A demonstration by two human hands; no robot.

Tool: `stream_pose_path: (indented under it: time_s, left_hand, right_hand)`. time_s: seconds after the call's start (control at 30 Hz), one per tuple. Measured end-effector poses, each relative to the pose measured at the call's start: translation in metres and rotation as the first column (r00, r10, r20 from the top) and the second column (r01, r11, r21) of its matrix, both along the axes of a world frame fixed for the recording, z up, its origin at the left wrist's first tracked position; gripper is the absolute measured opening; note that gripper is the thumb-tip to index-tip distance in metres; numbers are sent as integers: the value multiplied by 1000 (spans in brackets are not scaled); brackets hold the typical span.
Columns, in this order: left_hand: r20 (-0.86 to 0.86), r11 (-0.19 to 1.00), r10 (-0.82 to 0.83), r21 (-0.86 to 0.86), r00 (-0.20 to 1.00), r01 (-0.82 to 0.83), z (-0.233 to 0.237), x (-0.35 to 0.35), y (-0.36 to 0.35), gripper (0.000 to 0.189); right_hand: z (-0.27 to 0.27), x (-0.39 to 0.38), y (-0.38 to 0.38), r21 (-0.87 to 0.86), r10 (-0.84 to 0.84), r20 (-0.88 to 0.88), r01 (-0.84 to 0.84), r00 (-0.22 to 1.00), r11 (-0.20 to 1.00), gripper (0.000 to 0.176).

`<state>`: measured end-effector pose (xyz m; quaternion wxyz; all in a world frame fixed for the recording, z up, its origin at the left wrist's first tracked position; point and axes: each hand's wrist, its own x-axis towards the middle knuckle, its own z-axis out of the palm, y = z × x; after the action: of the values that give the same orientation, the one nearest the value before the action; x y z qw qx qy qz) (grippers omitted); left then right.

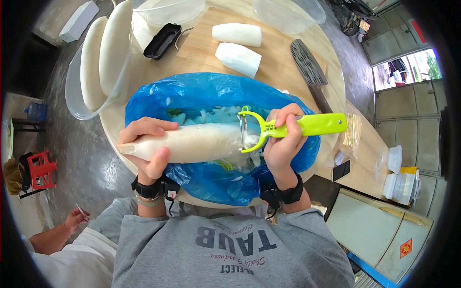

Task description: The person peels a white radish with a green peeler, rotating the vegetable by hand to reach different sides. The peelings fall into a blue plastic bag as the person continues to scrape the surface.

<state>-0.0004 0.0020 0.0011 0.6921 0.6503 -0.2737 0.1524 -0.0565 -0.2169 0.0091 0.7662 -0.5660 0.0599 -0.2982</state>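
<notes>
Nearest: grey shirt (230,245), a black band on each wrist.

Left hand (146,149): fingers clenched around the left, tapering end of a long white radish (197,143), thumb underneath and the other fingers over the top. The radish lies roughly level across the view, held in the air above the open blue bag (216,91), not resting on anything.

Right hand (283,141): fingers grasping a lime-green peeler (319,125) near its head, the handle sticking out to the right. The peeler's blade touches the right end of the radish. Cannot tell how much skin is on that end.

The blue bag sits at the near edge of the round wooden surface (336,91). Inside it is a heap of pale peelings (216,115), directly under the radish.

Beyond the bag, a cutting board (278,67) carries two short white radish pieces (238,57), just beside each other but apart. A cleaver (309,67) lies to their right, with its handle pointing toward the near side.

Far left: a black tray (162,41) and a clear bowl (74,96) holding two whole radishes (103,53), which lean over the bowl's rim.

Off to the lower left, well apart from the surface, is a co-worker's hand (74,218).
</notes>
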Motion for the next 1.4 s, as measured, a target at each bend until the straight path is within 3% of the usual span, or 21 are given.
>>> stream_pose_path:
  time_s: [0.13, 0.3, 0.43, 0.57, 0.67, 0.8, 0.93, 0.97, 1.1, 1.2, 1.23, 1.33, 1.4]
  left_hand:
    - [-9, 1000, 9, 8, 1000, -9, 1, -1, 0, 31]
    - [0, 1000, 0, 17, 1000, 0, 0, -1, 1, 31]
    - [-3, 1000, -4, 7, 1000, 4, 0, 0, 0, 31]
    - [-5, 1000, 1, 17, 1000, -1, 0, -1, 1, 32]
    - [-9, 1000, 5, -2, 1000, -5, 0, 0, 0, 32]
    - [-12, 1000, 5, -2, 1000, -5, -1, 0, 0, 31]
    - [-8, 1000, 4, 2, 1000, -4, -1, 0, 1, 32]
    - [-11, 1000, 2, -4, 1000, -2, -1, 0, 1, 32]
    - [-15, 1000, 2, -21, 1000, -2, -2, -1, 0, 33]
    - [-15, 1000, 3, -24, 1000, -3, -1, 0, -1, 33]
    - [-15, 1000, -1, -23, 1000, 1, -1, 0, -1, 33]
    - [-22, 1000, 3, -27, 1000, -3, -1, -2, -1, 33]
    - [-12, 1000, 6, -28, 1000, -7, -1, -1, -1, 33]
  right_hand:
    - [-2, -2, 3, -66, 190, 129, -183, 973, 981, 21]
    - [1, -7, 11, -210, 299, -32, -299, 954, 931, 14]
    - [10, -2, 11, -238, 96, -118, -122, 988, 963, 15]
    - [1, 2, 3, -67, -76, -35, 74, 996, 995, 20]
    - [1, 2, 2, -18, -38, 125, 41, 991, 999, 20]
    - [1, -1, 7, 3, 44, 21, -44, 999, 999, 20]
    - [0, -3, 11, -49, 178, 46, -176, 983, 983, 18]
    - [0, -6, 8, -17, 279, -7, -279, 960, 960, 15]
    - [0, -6, 12, -217, 364, 15, -353, 931, 910, 12]
    - [0, -2, 13, -316, 212, 90, -174, 973, 933, 10]
    - [-1, -5, 14, -277, 131, 26, -118, 991, 954, 14]
    - [-9, -1, 6, 13, 46, 235, -50, 971, 999, 20]
    - [-3, -2, 8, -6, 30, 163, -30, 986, 1000, 23]
